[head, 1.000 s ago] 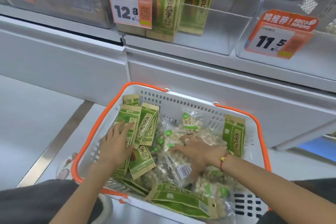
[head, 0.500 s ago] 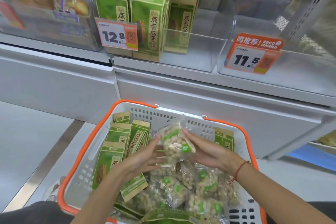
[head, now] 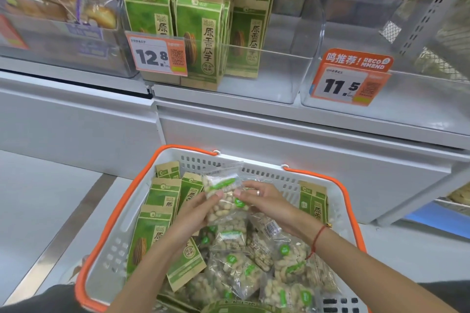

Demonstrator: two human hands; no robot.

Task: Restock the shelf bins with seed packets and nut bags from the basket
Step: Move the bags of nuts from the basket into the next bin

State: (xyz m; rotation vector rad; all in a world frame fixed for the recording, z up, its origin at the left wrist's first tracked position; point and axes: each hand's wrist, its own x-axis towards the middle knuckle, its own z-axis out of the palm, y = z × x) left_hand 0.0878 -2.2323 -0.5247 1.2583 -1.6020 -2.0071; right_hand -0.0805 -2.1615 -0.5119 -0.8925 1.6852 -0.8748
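Held above white basket (head: pixel 119 231) of seed packets (head: pixel 152 231): one clear nut bag (head: pixel 223 195), pinched between left hand (head: pixel 193 213) and right hand (head: pixel 267 201).

The price tag (head: pixel 159 56) clipped to the front of the left clear bin (head: pixel 267 76) reads "12.8", and the green seed packets (head: pixel 201 33) standing in that bin carry the vertical characters "原香瓜子". The orange tag (head: pixel 352 77) on the right bin (head: pixel 419 99) reads "鸣推荐! RECOMMEND" over "11.5". Seed packets in the basket (head: pixel 119 226) show "原香" in part; smaller print is unreadable.
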